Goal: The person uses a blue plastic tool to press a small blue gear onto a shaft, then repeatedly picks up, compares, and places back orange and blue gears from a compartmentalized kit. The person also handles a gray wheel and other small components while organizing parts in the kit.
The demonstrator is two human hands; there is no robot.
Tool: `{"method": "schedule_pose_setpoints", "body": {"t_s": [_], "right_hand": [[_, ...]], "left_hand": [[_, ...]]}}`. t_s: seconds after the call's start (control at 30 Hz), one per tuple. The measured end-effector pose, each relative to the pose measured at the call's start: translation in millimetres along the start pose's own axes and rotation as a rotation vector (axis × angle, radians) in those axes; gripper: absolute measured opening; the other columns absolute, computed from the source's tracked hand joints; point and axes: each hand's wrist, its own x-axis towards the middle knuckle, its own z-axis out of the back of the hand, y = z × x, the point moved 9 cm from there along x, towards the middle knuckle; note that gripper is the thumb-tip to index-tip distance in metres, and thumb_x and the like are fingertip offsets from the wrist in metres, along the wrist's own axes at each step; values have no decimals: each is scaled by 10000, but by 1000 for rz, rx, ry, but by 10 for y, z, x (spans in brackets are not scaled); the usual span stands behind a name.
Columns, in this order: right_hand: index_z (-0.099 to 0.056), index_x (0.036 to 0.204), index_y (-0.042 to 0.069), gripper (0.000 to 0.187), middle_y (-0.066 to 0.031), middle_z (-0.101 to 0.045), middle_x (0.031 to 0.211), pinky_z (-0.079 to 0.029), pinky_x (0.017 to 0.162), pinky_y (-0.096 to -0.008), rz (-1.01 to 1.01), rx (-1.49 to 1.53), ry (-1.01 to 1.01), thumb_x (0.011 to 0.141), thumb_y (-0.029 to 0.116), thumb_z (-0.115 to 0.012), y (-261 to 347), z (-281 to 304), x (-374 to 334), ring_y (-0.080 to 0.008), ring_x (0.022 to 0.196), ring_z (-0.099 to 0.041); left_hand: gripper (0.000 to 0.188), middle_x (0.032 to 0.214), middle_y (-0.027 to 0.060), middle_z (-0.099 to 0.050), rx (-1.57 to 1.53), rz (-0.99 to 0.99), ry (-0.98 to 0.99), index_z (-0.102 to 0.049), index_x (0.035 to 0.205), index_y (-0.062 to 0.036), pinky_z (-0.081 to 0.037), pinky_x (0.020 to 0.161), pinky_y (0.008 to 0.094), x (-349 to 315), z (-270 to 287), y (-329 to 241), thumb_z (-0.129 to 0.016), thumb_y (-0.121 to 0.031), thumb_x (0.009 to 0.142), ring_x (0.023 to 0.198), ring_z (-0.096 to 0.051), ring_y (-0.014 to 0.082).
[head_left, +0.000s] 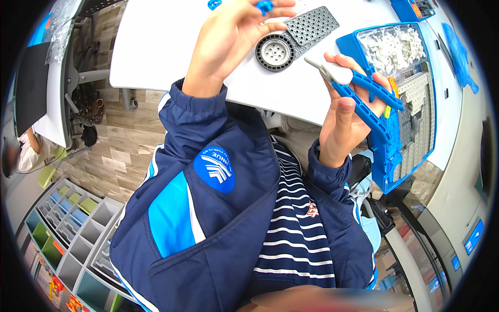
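Note:
My left hand (223, 44) is raised over the white table (156, 52), its fingers stretched and apart. A small blue piece (264, 7) shows among its fingers; whether they touch it is unclear. Another small blue piece (214, 4) is at the top edge of the picture. Two long blue building beams (366, 112) are gripped in my right hand (345, 122), joined to a light grey pointed part like a pair of pliers. Between the hands, a black toy wheel with a grey hub (275, 53) lies against dark grey perforated plates (313, 26).
A blue storage box (358, 52) to the right holds a bag of white pieces (392, 49) and grey beams (416, 119). Beyond it lies a blue plastic bag (460, 57). Shelves with bins (78, 244) stand at lower left, and a person (28, 151) sits at far left.

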Motion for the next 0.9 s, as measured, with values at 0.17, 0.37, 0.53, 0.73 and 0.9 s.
{"method": "schedule_pose_setpoints", "body": {"t_s": [0.17,0.37,0.53,0.73,0.9], "right_hand": [[-273,1388,134,785,-358,-583,1284,-528,1040,-526,212,-105,46,889,393,-820,138,-172,14,-432,1182,-646],[-255,1363,163,900,-287,-568,1341,-609,957,-463,180,38,130,762,91,-920,41,-240,47,-373,1226,-625],[-251,1371,163,903,-296,-579,1327,-607,956,-463,217,-45,180,765,65,-913,70,-238,10,-386,1214,-636],[-255,1373,139,906,-313,-582,1313,-609,949,-456,292,-57,196,758,51,-914,111,-242,-1,-389,1195,-648],[-264,1370,118,892,-320,-591,1295,-612,938,-443,263,-95,163,760,36,-909,94,-219,-23,-378,1170,-660]], "left_hand": [[352,1254,211,-671,210,-151,311,-590,1324,82,-569,949,340,-225,-239,71,-561,-100,1024,1098,-704,274],[423,1274,192,-671,369,-115,414,-546,1404,78,-564,1018,345,-314,30,370,-541,-189,1076,1153,-687,247],[427,1328,166,-657,399,-166,315,-589,1388,42,-583,995,359,-339,14,370,-638,-183,1028,1136,-686,221],[402,1236,172,-704,340,-198,261,-612,1349,35,-593,974,350,-344,46,373,-669,-178,1014,1088,-708,219],[327,1128,167,-739,340,-210,216,-654,1245,25,-614,898,328,-339,75,390,-707,-174,991,998,-742,231]]}}
